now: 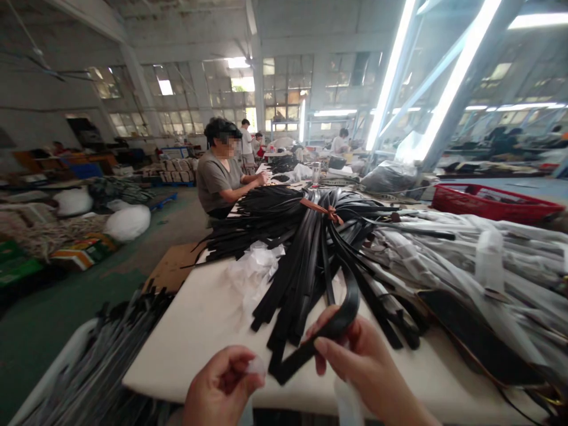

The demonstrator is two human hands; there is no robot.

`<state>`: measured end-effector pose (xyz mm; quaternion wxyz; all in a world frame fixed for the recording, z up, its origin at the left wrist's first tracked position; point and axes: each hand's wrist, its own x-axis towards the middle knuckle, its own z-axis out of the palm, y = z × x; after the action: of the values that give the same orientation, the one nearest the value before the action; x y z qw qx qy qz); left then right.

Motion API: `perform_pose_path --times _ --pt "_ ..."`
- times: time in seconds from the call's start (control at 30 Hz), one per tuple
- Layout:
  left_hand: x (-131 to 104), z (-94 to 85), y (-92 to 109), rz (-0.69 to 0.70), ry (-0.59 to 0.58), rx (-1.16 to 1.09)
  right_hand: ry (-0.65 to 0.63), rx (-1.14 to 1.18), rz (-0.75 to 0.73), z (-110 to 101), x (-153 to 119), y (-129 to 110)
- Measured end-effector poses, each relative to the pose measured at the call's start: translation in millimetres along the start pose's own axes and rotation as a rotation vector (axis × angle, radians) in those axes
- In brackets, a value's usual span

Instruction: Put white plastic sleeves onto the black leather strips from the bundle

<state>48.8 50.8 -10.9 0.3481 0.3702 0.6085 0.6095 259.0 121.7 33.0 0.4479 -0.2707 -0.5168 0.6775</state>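
Observation:
My right hand (361, 370) grips a black strap (331, 328) that curves up from a big bundle of black straps (306, 248) on the white table (199, 331). The strap's free end points down to the left, toward my left hand (222, 381). My left hand pinches a small piece of clear plastic (256, 365) between thumb and fingers at the table's near edge. A brown tie (322, 208) binds the bundle near its far end.
Plastic-wrapped strips (479, 260) pile up on the right, with a red basket (492, 204) behind. Crumpled white paper (252, 269) lies left of the bundle. A seated co-worker (219, 177) works at the far end. More black straps (110, 349) fill a bin at lower left.

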Motion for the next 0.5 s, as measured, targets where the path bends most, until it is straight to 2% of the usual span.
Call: perform_pose_path --times 0.07,0.17,0.33,0.5 --pt "-5.0 -2.8 0.9 -0.031 -0.021 -0.015 0.048 -0.093 -0.078 10.8 7.7 -6.6" --pt "-12.1 -4.0 8.7 -0.110 -0.027 -0.073 0.004 -0.113 -0.081 17.7 17.8 -7.6" --pt "-17.8 -3.5 24.3 -0.179 -0.067 -0.143 -0.046 -0.166 -0.057 19.4 22.7 0.0" --pt "-16.4 -6.4 21.8 -0.200 -0.125 -0.128 -0.083 -0.200 -0.030 16.8 23.8 5.2"
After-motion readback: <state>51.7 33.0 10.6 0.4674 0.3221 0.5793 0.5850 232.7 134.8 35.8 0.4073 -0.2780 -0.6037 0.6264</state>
